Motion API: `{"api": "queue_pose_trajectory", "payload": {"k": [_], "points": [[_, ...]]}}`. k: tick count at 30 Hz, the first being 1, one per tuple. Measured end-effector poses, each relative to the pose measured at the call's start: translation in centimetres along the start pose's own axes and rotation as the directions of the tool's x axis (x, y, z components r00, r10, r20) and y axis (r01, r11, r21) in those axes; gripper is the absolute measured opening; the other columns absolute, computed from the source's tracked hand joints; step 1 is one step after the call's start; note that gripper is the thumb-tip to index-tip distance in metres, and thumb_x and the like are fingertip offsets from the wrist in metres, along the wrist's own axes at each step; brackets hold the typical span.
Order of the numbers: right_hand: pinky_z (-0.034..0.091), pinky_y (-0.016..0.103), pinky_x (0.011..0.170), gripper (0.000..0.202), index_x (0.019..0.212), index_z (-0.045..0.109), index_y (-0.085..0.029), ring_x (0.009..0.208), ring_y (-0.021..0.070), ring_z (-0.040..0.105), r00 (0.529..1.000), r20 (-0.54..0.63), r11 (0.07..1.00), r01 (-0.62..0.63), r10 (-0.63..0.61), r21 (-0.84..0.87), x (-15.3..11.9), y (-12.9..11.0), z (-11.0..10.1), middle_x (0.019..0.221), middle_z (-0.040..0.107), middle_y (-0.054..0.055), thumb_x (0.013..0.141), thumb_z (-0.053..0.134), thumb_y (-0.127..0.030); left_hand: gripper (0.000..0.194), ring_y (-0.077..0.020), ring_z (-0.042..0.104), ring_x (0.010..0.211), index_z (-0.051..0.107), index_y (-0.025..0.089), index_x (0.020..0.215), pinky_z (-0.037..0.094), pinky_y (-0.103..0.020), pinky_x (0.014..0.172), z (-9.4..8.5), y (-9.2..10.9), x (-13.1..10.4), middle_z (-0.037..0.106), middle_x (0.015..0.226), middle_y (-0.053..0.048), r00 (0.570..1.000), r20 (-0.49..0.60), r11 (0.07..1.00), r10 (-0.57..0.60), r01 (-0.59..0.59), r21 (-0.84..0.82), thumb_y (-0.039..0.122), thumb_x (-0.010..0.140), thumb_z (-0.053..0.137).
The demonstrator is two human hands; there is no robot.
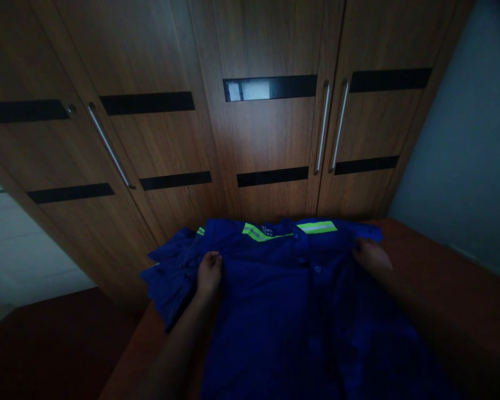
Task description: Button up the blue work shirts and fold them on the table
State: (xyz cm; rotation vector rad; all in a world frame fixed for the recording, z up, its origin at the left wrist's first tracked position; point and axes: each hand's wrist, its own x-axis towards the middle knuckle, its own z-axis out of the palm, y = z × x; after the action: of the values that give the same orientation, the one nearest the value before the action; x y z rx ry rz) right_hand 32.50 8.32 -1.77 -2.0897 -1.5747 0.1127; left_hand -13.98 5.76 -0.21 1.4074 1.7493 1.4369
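Note:
A dark blue work shirt [266, 300] with buttons down its front and yellow-green reflective strips lies spread out before me, its lower part running toward the camera. My left hand [210, 272] pinches the shirt's left edge between thumb and fingers. On the opposite edge, my right hand [370, 254] is closed on the cloth, its fingertips partly hidden and dim. More crumpled blue cloth [170, 272] lies beyond my left hand; whether it is a sleeve or a separate garment I cannot tell.
The shirt rests on a reddish-brown surface [433, 272]. Right behind it stands a wooden wardrobe [266, 133] with black strips and long metal handles [323, 128]. A pale wall [462, 155] rises on the right, and a white panelled surface [29, 250] is at the left.

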Motion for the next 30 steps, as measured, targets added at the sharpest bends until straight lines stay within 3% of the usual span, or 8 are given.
{"api": "queue_pose_trajectory", "payload": {"k": [3,6,9,11,17,20,25,30], "points": [[0.043,0.038,0.085,0.029,0.106,0.062,-0.017,0.104,0.0301,0.059,0.995,-0.017,0.994,0.103,-0.103,-0.033,-1.8,-1.7,-0.5,0.111,0.064,0.017,0.083,0.052,-0.030,0.031,-0.0232,0.062,0.098,0.054,0.018,0.104,0.048,-0.037,0.089,0.1,0.8,-0.9,0.065,0.102,-0.008,0.999,0.012,0.999,0.035,-0.035,0.031,0.033,0.077,0.054],[0.046,0.031,0.067,0.037,0.077,0.063,-0.020,0.075,0.0226,0.065,0.967,0.217,0.986,0.104,-0.131,0.132,-4.1,-4.0,-0.2,0.077,0.069,0.009,0.089,0.042,-0.049,0.048,-0.0287,0.046,0.124,0.049,0.017,0.122,0.034,-0.044,0.107,-0.1,2.3,-2.6,0.053,0.129,-0.013,0.975,0.026,0.942,0.221,-0.220,0.252,0.027,0.076,0.059],[0.043,0.026,0.050,0.051,0.063,0.054,-0.020,0.052,0.0160,0.060,0.884,0.460,0.938,-0.090,-0.080,0.336,-5.9,-5.9,0.8,0.057,0.063,0.004,0.087,0.035,-0.062,0.050,-0.0309,0.037,0.131,0.044,0.016,0.130,0.033,-0.049,0.108,0.0,4.1,-4.9,0.042,0.139,-0.015,0.876,0.129,0.723,0.466,-0.460,0.514,0.028,0.082,0.054],[0.041,0.024,0.047,0.050,0.065,0.052,-0.020,0.048,0.0144,0.058,0.878,0.477,0.921,-0.141,-0.053,0.363,-6.5,-6.9,1.3,0.053,0.060,0.002,0.085,0.038,-0.064,0.045,-0.0313,0.036,0.132,0.046,0.017,0.129,0.033,-0.050,0.108,0.5,5.2,-6.8,0.041,0.141,-0.014,0.804,0.267,0.598,0.532,-0.580,0.553,0.028,0.085,0.051],[0.035,0.024,0.052,0.034,0.069,0.052,-0.022,0.060,0.0165,0.059,0.964,0.252,0.981,0.039,-0.087,0.190,-7.3,-9.5,0.5,0.060,0.059,-0.001,0.075,0.060,-0.054,0.047,-0.0308,0.023,0.140,0.046,0.022,0.131,0.022,-0.056,0.112,2.7,6.7,-11.7,0.036,0.147,-0.012,0.589,0.667,0.406,0.456,-0.805,0.434,0.032,0.085,0.053],[0.035,0.026,0.056,0.026,0.079,0.057,-0.024,0.071,0.0197,0.062,0.970,0.183,0.985,0.145,-0.161,0.095,-7.5,-10.4,0.4,0.072,0.064,0.001,0.074,0.063,-0.049,0.049,-0.0313,0.018,0.141,0.045,0.022,0.132,0.015,-0.059,0.113,3.4,6.6,-13.0,0.033,0.150,-0.012,0.528,0.731,0.393,0.432,-0.840,0.374,0.039,0.086,0.052],[0.042,0.024,0.058,0.031,0.095,0.059,-0.020,0.073,0.0184,0.064,0.965,0.211,0.965,0.104,-0.156,0.241,-6.4,-10.4,2.2,0.082,0.067,0.004,0.076,0.063,-0.044,0.052,-0.0305,0.010,0.143,0.043,0.024,0.135,0.011,-0.057,0.114,3.8,5.9,-14.3,0.025,0.154,-0.009,0.425,0.816,0.422,0.392,-0.871,0.251,0.047,0.088,0.048],[0.047,0.022,0.067,0.028,0.101,0.062,-0.020,0.077,0.0156,0.064,0.941,0.244,0.960,0.182,-0.233,0.212,-5.9,-10.6,2.4,0.083,0.067,0.000,0.075,0.057,-0.013,0.062,-0.0315,0.008,0.143,0.030,0.030,0.143,0.013,-0.057,0.114,3.3,4.9,-15.0,0.017,0.157,-0.004,0.352,0.878,0.470,0.324,-0.866,0.174,0.038,0.086,0.054]]}}
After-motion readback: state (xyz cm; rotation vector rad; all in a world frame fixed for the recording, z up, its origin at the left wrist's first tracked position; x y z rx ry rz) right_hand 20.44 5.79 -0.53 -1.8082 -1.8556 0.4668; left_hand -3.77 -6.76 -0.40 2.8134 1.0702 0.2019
